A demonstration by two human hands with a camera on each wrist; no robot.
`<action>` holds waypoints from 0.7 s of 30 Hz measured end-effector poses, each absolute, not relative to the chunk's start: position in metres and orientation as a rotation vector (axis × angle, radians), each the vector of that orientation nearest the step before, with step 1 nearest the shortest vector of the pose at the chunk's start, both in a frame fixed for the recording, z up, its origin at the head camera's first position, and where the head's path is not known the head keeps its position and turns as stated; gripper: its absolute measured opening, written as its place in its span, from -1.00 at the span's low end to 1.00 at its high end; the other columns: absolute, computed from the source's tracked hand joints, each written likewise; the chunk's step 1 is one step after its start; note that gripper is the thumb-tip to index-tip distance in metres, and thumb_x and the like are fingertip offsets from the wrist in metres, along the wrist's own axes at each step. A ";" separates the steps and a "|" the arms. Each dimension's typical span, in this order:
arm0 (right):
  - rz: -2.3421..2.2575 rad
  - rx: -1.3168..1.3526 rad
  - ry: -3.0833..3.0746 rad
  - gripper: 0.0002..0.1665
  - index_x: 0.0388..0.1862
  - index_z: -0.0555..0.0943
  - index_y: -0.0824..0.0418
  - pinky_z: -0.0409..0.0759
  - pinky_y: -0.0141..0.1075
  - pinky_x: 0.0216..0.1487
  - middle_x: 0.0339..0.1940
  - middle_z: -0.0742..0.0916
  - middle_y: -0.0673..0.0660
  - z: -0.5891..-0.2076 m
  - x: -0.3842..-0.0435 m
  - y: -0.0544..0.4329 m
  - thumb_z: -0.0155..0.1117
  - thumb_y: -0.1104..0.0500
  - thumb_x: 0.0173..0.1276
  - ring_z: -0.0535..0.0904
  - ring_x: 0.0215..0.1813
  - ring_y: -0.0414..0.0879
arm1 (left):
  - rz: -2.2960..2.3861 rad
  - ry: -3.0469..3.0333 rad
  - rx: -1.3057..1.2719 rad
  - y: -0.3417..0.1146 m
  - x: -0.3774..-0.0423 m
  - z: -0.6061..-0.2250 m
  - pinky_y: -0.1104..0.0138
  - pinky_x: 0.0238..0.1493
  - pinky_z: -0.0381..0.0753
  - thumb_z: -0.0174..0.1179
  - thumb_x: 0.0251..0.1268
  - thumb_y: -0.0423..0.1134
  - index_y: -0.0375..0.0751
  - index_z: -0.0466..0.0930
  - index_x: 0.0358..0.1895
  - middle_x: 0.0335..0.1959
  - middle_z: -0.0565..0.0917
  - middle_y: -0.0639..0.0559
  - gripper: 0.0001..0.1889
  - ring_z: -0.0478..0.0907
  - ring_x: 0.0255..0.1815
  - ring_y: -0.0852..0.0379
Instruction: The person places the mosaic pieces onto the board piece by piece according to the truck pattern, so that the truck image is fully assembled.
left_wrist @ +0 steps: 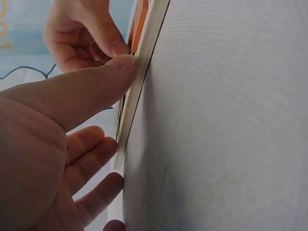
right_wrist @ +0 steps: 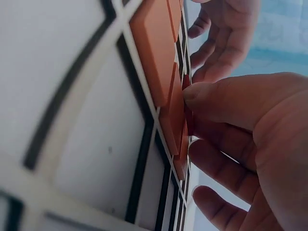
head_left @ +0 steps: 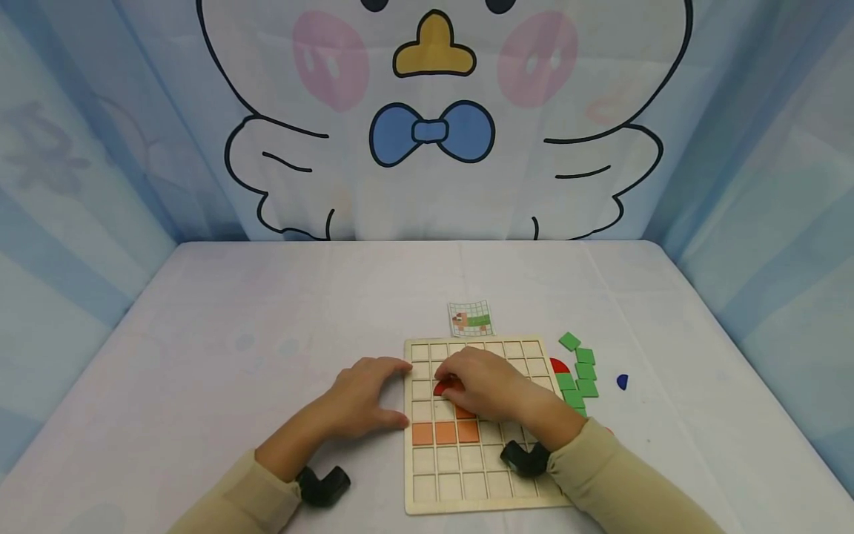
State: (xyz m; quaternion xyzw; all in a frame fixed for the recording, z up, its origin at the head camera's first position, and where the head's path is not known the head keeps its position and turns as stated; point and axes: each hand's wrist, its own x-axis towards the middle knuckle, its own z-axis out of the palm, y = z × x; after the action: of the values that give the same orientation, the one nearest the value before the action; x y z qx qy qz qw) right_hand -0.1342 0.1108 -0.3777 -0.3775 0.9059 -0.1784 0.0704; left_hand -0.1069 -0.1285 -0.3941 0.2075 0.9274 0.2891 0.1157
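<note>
No legible text or numbers

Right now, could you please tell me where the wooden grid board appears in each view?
Head: the wooden grid board, lower half, just right of centre.
Left wrist: its slanted edge, left of centre, running down from the top.
Right wrist: its grid, close up, filling most of the left half.
Shared landmark: the orange tiles on it.

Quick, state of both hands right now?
Left hand: open, thumb against the edge of the wooden board.
Right hand: closed, pinching a red piece.
</note>
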 end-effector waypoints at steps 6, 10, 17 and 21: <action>-0.536 -1.155 2.733 -0.88 -0.14 0.73 0.11 0.53 -0.19 -0.04 -0.25 0.71 -0.09 -0.377 -0.134 0.111 0.35 0.20 0.36 0.55 -0.14 -0.12 | 0.836 2.718 0.611 -0.128 -0.107 -0.395 -0.16 0.27 0.27 0.54 0.05 -0.07 -0.16 0.47 0.32 0.30 0.51 -0.04 -0.26 0.34 0.36 -0.14; -0.542 -1.163 2.730 -0.86 -0.12 0.73 0.11 0.53 -0.19 -0.04 -0.22 0.72 -0.08 -0.378 -0.134 0.111 0.35 0.19 0.36 0.55 -0.13 -0.13 | 0.839 2.715 0.613 -0.129 -0.108 -0.395 -0.17 0.27 0.27 0.54 0.05 -0.07 -0.16 0.47 0.32 0.30 0.51 -0.03 -0.27 0.34 0.36 -0.13; -0.527 -1.147 2.702 -0.80 -0.03 0.72 0.12 0.53 -0.15 0.07 -0.09 0.75 -0.03 -0.379 -0.134 0.112 0.33 0.19 0.40 0.60 -0.02 -0.09 | 0.840 2.713 0.626 -0.129 -0.108 -0.396 -0.17 0.26 0.28 0.53 0.05 -0.06 -0.16 0.47 0.32 0.31 0.51 -0.04 -0.26 0.34 0.36 -0.14; -0.541 -1.136 2.694 -0.78 0.01 0.71 0.14 0.52 -0.12 0.13 -0.03 0.75 0.00 -0.379 -0.133 0.113 0.30 0.20 0.42 0.60 0.05 -0.06 | 0.836 2.717 0.622 -0.129 -0.108 -0.396 -0.17 0.25 0.28 0.53 0.05 -0.07 -0.16 0.47 0.32 0.30 0.51 -0.04 -0.27 0.34 0.35 -0.14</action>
State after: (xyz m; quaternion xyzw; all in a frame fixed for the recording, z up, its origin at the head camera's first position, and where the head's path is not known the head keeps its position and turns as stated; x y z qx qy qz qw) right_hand -0.1329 0.1127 -0.3795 -0.3806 0.9029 -0.1813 0.0843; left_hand -0.1079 -0.1287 -0.3956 0.2123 0.9275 0.2854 0.1154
